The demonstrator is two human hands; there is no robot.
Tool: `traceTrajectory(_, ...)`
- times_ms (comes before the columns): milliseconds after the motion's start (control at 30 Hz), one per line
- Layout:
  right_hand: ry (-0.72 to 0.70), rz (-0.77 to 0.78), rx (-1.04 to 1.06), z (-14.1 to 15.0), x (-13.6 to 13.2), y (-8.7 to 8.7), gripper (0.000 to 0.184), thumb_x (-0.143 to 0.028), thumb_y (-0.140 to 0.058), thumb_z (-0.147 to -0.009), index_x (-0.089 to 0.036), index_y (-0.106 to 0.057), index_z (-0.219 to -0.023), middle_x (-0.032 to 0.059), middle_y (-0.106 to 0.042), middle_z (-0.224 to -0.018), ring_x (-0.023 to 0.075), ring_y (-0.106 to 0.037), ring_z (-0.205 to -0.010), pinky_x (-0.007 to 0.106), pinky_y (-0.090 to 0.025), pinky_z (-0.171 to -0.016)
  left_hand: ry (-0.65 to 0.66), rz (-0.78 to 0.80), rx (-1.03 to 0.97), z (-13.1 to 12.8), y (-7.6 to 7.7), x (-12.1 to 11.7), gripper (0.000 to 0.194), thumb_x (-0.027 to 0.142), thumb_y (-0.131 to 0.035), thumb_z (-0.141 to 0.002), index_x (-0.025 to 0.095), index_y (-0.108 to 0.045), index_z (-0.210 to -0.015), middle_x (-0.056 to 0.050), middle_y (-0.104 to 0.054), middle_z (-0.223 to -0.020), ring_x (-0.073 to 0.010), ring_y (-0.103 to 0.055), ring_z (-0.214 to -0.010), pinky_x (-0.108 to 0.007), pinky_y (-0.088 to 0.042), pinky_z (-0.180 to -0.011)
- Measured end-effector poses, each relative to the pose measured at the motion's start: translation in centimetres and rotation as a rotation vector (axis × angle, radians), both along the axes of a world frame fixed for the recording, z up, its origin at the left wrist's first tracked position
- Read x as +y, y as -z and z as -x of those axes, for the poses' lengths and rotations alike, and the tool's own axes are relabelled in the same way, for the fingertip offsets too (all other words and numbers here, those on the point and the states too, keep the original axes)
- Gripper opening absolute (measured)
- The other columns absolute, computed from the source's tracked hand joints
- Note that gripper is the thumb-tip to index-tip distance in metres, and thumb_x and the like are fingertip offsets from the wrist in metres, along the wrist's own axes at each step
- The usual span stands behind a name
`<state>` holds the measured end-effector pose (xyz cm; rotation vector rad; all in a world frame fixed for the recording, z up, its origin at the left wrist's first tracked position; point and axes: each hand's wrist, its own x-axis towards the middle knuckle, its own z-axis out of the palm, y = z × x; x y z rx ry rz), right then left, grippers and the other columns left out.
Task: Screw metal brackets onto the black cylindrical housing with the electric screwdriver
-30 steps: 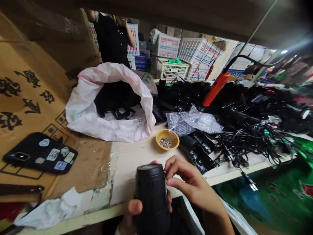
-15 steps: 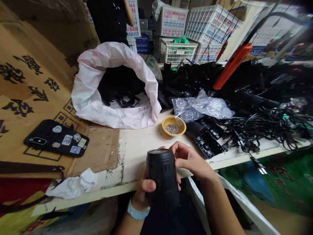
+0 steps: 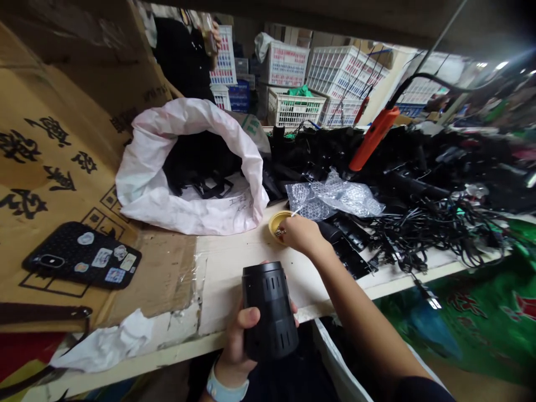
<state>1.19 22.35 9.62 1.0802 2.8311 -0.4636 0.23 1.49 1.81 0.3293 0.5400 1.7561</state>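
one black slotted cylinder (image 3: pixel 272 312), slightly tilted, is clasped in the left hand (image 3: pixel 239 338) at the near edge of the desk (image 3: pixel 221 279), to the near side and left of the right hand (image 3: pixel 302 234). the hands are apart; the right hand dips into one yellow bowl (image 3: pixel 272 221) of small metal pieces (image 3: pixel 278 232), its grip hidden.

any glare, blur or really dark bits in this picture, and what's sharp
Head view: glare from bright lights, upper right; blurred green sheeting, lower right; very dark inside the white sack; highlights on the clear wrap; the black cylinder fairly sharp.
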Motion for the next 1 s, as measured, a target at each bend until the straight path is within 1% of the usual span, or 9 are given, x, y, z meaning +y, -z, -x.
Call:
traceTrajectory(167, -0.046, -0.036, -0.11, 1.4, 0.5, 0.0, 0.019, -0.03, -0.065, -0.093, -0.014, -0.067, -0.104, 0.0075, -0.068, -0.111, 0.0216, -0.065, -0.104, 0.045, -0.054, -0.093, 0.022, 0.034, -0.043, 0.1, -0.1, -0.1, 0.079, 0.049, -0.078, -0.069, 0.014, -0.055, -0.136, -0.017, -0.076, -0.095, -0.0256, -0.072, -0.08, -0.034, -0.056, -0.072)
traceTrajectory(300, -0.065, -0.017, -0.054, 1.5, 0.9, 0.5, 0.018, -0.029, -0.064, -0.095, -0.013, -0.067, -0.102, 0.0059, -0.068, -0.108, 0.0218, -0.065, -0.103, 0.043, -0.054, -0.092, 0.022, 0.089, -0.071, 0.1, 0.1, -0.4, 0.076, 0.052, -0.076, -0.072, 0.015, -0.057, -0.135, -0.017, -0.075, -0.099, -0.0249, -0.071, -0.084, -0.033, -0.055, -0.077)
traceTrajectory(400, -0.051, 0.032, 0.041, 1.2, 1.5, 0.7, 0.014, -0.027, -0.065, -0.093, -0.013, -0.066, -0.093, 0.0044, -0.068, -0.098, 0.0188, -0.065, -0.093, 0.04, -0.055, -0.086, -0.049, 0.138, -0.077, 0.0, -0.1, -0.3, 0.066, 0.052, -0.075, -0.076, 0.015, -0.062, -0.129, -0.017, -0.074, -0.103, -0.0258, -0.07, -0.086, -0.037, -0.055, -0.08)
traceTrajectory(533, -0.054, 0.163, 0.294, -0.9, 1.4, 0.0, 0.007, -0.012, -0.06, -0.089, -0.013, -0.064, -0.083, 0.004, -0.066, -0.082, 0.0145, -0.062, -0.078, 0.029, -0.051, -0.075, -0.15, 0.15, -0.175, 0.0, -0.3, 0.0, 0.04, 0.042, -0.075, -0.08, 0.019, -0.072, -0.113, -0.014, -0.072, -0.117, -0.0277, -0.069, -0.095, -0.041, -0.057, -0.085)
traceTrajectory(633, -0.105, 0.329, 0.466, -4.3, -0.5, -0.7, 0.003, -0.014, -0.06, -0.088, -0.014, -0.063, -0.086, 0.0029, -0.066, -0.081, 0.0123, -0.06, -0.071, 0.024, -0.048, -0.067, -0.137, 0.114, -0.208, 0.3, 0.0, 0.0, 0.032, 0.039, -0.073, -0.082, 0.019, -0.074, -0.107, -0.013, -0.074, -0.112, -0.0283, -0.069, -0.101, -0.041, -0.056, -0.089)
traceTrajectory(733, -0.188, 0.636, 0.649, -8.1, -3.4, -0.7, 0.013, -0.026, -0.07, -0.086, -0.016, -0.064, -0.08, 0.0018, -0.065, -0.078, 0.0127, -0.059, -0.069, 0.024, -0.046, -0.061, -0.041, -0.005, -0.181, 0.5, 0.5, 0.0, 0.044, 0.044, -0.073, -0.08, 0.018, -0.072, -0.116, -0.013, -0.076, -0.1, -0.0301, -0.07, -0.101, -0.043, -0.054, -0.092)
traceTrajectory(800, -0.234, 0.827, 0.753, -10.0, -5.2, -0.2, 0.017, -0.029, -0.075, -0.083, -0.016, -0.067, -0.075, 0.0023, -0.065, -0.078, 0.0138, -0.06, -0.073, 0.025, -0.045, -0.065, 0.001, -0.066, -0.144, 0.5, 0.5, 0.0, 0.056, 0.048, -0.074, -0.077, 0.017, -0.068, -0.124, -0.012, -0.077, -0.092, -0.0325, -0.071, -0.098, -0.047, -0.053, -0.092)
traceTrajectory(833, -0.244, 0.881, 0.775, -10.5, -5.9, 0.2, 0.018, -0.029, -0.077, -0.082, -0.017, -0.068, -0.073, 0.0026, -0.065, -0.079, 0.0142, -0.06, -0.075, 0.026, -0.045, -0.068, 0.005, -0.079, -0.13, 0.5, 0.4, 0.1, 0.061, 0.049, -0.074, -0.076, 0.017, -0.065, -0.127, -0.011, -0.077, -0.091, -0.0337, -0.071, -0.097, -0.048, -0.052, -0.093)
traceTrajectory(1000, -0.234, 0.908, 0.79, -11.0, -7.9, 1.3, 0.017, -0.028, -0.077, -0.084, -0.018, -0.069, -0.073, 0.0023, -0.062, -0.082, 0.0145, -0.059, -0.081, 0.027, -0.044, -0.074, -0.037, -0.106, -0.119, 0.2, -0.6, 0.5, 0.074, 0.05, -0.075, -0.072, 0.018, -0.057, -0.136, -0.012, -0.074, -0.107, -0.0363, -0.068, -0.104, -0.052, -0.05, -0.097)
